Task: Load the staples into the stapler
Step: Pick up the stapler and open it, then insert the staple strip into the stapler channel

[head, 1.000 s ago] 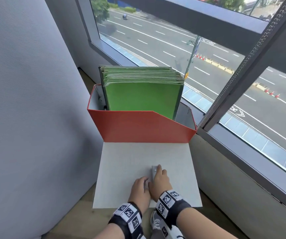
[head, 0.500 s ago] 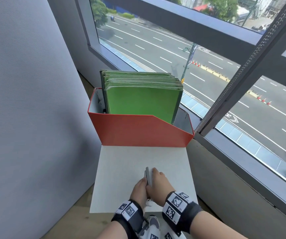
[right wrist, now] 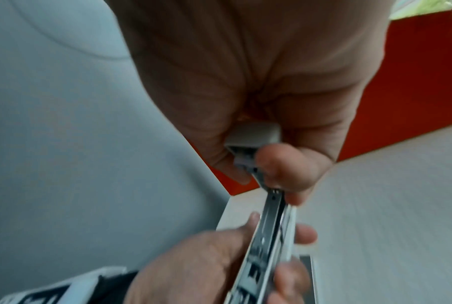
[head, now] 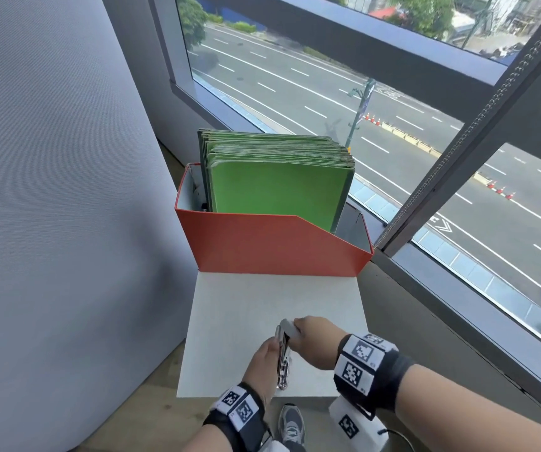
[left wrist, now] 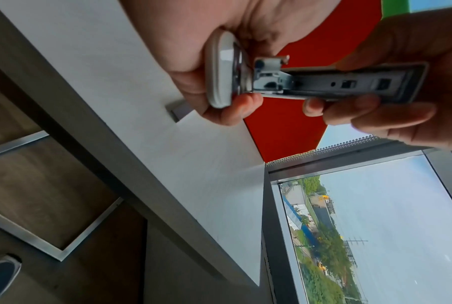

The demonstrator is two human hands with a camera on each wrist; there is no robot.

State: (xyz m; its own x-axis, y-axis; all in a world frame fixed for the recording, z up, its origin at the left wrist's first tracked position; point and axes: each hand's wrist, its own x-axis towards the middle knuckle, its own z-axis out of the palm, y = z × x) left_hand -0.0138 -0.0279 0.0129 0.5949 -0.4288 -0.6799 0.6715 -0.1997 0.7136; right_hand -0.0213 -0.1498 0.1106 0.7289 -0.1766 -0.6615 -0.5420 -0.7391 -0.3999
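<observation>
Head view: stapler point(head: 283, 357) lengthwise away from the person, both hands' grips clasping it.

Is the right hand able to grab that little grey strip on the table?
Probably not yet: the right hand grips the open grey metal stapler. The small grey strip lies uncovered on the white table, so nothing else blocks it.

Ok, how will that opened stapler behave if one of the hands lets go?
Probably rigid: the stapler shows a metal channel and hard shell. It is hinged open, the right hand gripping the cover, the left hand the rest, so a freed half would likely swing. Its glossy, narrow surfaces may slip in a light pinch.
</observation>
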